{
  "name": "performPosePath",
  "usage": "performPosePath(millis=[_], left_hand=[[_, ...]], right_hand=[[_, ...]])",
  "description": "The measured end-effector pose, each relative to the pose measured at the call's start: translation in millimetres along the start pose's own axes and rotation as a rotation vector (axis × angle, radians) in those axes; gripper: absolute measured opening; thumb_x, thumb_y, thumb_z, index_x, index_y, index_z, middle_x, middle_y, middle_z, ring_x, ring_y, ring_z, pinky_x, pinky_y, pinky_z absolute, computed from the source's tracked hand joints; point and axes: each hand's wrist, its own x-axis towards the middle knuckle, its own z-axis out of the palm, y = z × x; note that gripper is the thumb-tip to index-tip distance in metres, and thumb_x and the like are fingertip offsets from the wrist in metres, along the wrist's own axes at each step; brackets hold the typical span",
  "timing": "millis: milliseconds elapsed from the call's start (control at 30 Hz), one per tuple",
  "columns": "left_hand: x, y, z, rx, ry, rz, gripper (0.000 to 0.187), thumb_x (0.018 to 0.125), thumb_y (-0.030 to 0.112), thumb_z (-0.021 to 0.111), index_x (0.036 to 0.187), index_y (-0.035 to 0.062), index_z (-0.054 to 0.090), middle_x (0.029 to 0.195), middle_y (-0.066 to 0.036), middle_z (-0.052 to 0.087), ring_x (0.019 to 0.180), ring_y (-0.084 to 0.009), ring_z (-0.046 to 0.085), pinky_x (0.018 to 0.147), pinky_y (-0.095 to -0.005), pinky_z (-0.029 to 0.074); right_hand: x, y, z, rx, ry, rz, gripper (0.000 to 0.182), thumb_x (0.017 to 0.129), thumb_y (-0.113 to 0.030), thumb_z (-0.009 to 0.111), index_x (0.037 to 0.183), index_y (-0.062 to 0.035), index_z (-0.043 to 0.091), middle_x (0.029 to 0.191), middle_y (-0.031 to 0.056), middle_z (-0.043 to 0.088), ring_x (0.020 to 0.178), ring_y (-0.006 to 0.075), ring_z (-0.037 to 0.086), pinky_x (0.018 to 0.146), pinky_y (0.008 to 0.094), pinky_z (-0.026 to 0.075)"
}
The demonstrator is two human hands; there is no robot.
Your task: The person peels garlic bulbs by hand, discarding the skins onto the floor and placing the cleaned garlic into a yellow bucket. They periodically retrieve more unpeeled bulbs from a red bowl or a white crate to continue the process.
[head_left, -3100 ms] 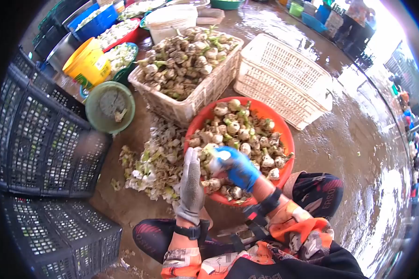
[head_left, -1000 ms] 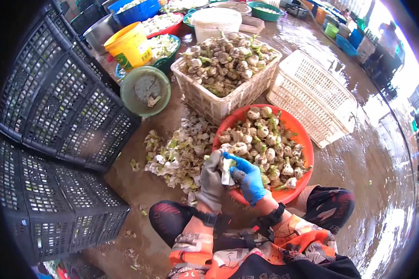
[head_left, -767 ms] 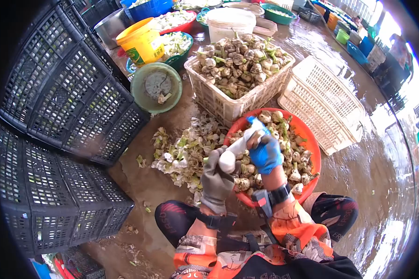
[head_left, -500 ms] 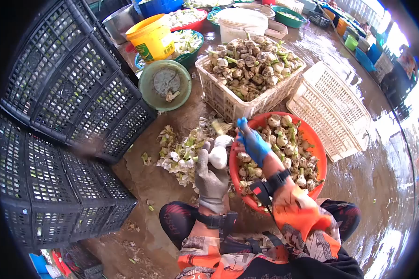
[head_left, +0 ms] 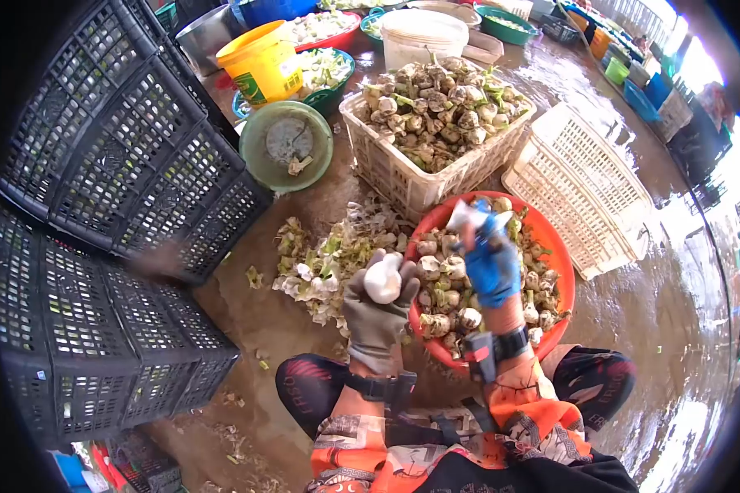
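Grey-gloved, the left hand (head_left: 376, 316) cups a peeled white bulb (head_left: 383, 282), fingers curled loosely around it, just left of the red basin (head_left: 551, 246). The blue-gloved right hand (head_left: 492, 261) is raised over the basin's unpeeled bulbs (head_left: 456, 287), fingers pinched on a pale blurred scrap (head_left: 467, 215). A heap of peelings (head_left: 321, 263) lies on the wet floor beside it; a white crate (head_left: 403, 177) stands behind.

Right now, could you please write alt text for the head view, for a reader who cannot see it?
A seated person's grey-gloved left hand holds a peeled white bulb, while the blue-gloved right hand lifts a strip of peel over a red basin of unpeeled bulbs. Peelings litter the wet floor beside black crates and a white basket of bulbs.
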Motion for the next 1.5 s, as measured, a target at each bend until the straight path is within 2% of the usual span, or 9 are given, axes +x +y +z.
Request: performPosePath(millis=[200, 400, 500, 667, 733, 1033, 1233, 1400, 1500], left_hand=[[8.5, -3.1, -18.7, -0.137, -0.097, -0.002, 0.046, 0.09, 0.026, 0.046, 0.13, 0.0038, 0.05, 0.13, -0.016, 0.054, 0.124, -0.0345, 0.049, 0.107, -0.0532, 0.034], [-1.4, -5.7, -26.6, 1.63, 0.189, 0.944, 0.024, 0.089, 0.011, 0.053, 0.108, -0.0026, 0.059, 0.104, -0.01, 0.066, 0.093, -0.0207, 0.064, 0.08, -0.0322, 0.051], [35.0, -26.8, -73.9, 1.039, -0.225, 0.694, 0.027, 0.094, 0.011, 0.044, 0.114, 0.001, 0.059, 0.111, -0.006, 0.062, 0.101, -0.0171, 0.058, 0.09, -0.0287, 0.048], [18.2, 4.5, -26.3, -0.462, -0.369, 0.196, 0.046, 0.093, 0.016, 0.043, 0.137, 0.0005, 0.042, 0.139, -0.014, 0.047, 0.128, -0.0295, 0.046, 0.107, -0.0432, 0.038], [25.0, 0.8, -30.9, -0.425, -0.359, 0.307, 0.045, 0.095, 0.02, 0.041, 0.136, 0.0022, 0.044, 0.137, -0.011, 0.051, 0.126, -0.025, 0.048, 0.103, -0.0388, 0.042], [34.0, -26.5, -40.6, 0.554, 0.162, 0.699, 0.04, 0.098, 0.023, 0.036, 0.125, -0.0015, 0.05, 0.119, -0.012, 0.059, 0.105, -0.0243, 0.059, 0.095, -0.0336, 0.045], [1.6, -13.3, -39.9, 1.673, 0.193, 0.577, 0.027, 0.095, 0.019, 0.045, 0.112, 0.0053, 0.061, 0.107, -0.008, 0.063, 0.099, -0.022, 0.059, 0.087, -0.0342, 0.048], [20.8, -30.3, -51.0, 1.693, 0.221, 1.04, 0.057, 0.074, 0.007, 0.077, 0.125, 0.0036, 0.052, 0.114, -0.013, 0.064, 0.101, -0.024, 0.064, 0.083, -0.0337, 0.053], [24.1, -40.1, -22.9, 0.811, 0.004, 0.392, 0.052, 0.083, 0.016, 0.069, 0.128, 0.0023, 0.047, 0.113, -0.009, 0.059, 0.1, -0.0184, 0.059, 0.084, -0.0329, 0.05]], right_hand=[[40.9, 40.1, 30.6, -0.827, -0.071, -0.009, 0.046, 0.088, -0.023, 0.065, 0.125, 0.0, 0.049, 0.106, 0.0085, 0.061, 0.094, 0.0158, 0.058, 0.083, 0.0275, 0.047], [-11.3, 56.3, 36.8, -1.494, -0.286, 0.278, 0.051, 0.092, -0.026, 0.06, 0.137, -0.0076, 0.048, 0.113, 0.0077, 0.063, 0.097, 0.015, 0.055, 0.092, 0.0288, 0.043], [-34.9, 68.4, 49.8, -1.001, 0.199, 0.244, 0.02, 0.08, -0.002, 0.057, 0.095, 0.0014, 0.069, 0.081, 0.0042, 0.065, 0.072, 0.0143, 0.059, 0.07, 0.0267, 0.049], [35.1, 5.6, -88.1, -0.788, -0.246, 0.078, 0.044, 0.093, -0.021, 0.053, 0.133, -0.0041, 0.046, 0.111, 0.0051, 0.057, 0.091, 0.016, 0.055, 0.072, 0.0337, 0.049], [46.6, 11.5, -23.1, -1.572, -0.211, -0.566, 0.044, 0.096, -0.026, 0.051, 0.134, -0.0051, 0.046, 0.112, 0.0031, 0.057, 0.096, 0.0152, 0.054, 0.078, 0.0352, 0.047], [98.4, 95.9, -26.1, -1.112, -0.006, 0.434, 0.043, 0.097, -0.046, 0.049, 0.106, -0.0086, 0.068, 0.076, 0.0023, 0.063, 0.055, 0.0063, 0.051, 0.04, 0.0238, 0.036], [43.8, 107.2, 31.3, -1.364, -0.412, 0.343, 0.056, 0.092, -0.021, 0.059, 0.142, -0.0089, 0.039, 0.139, 0.0067, 0.049, 0.119, 0.0193, 0.049, 0.102, 0.033, 0.039], [15.3, 47.8, 3.1, -1.376, -0.551, 0.469, 0.066, 0.091, -0.018, 0.062, 0.147, -0.0093, 0.029, 0.133, 0.0095, 0.052, 0.115, 0.0172, 0.052, 0.101, 0.0318, 0.039], [-16.1, 27.2, -7.5, -1.633, -0.6, 0.074, 0.07, 0.081, -0.009, 0.069, 0.143, -0.0067, 0.036, 0.122, 0.0131, 0.059, 0.108, 0.0193, 0.056, 0.095, 0.0331, 0.044]])
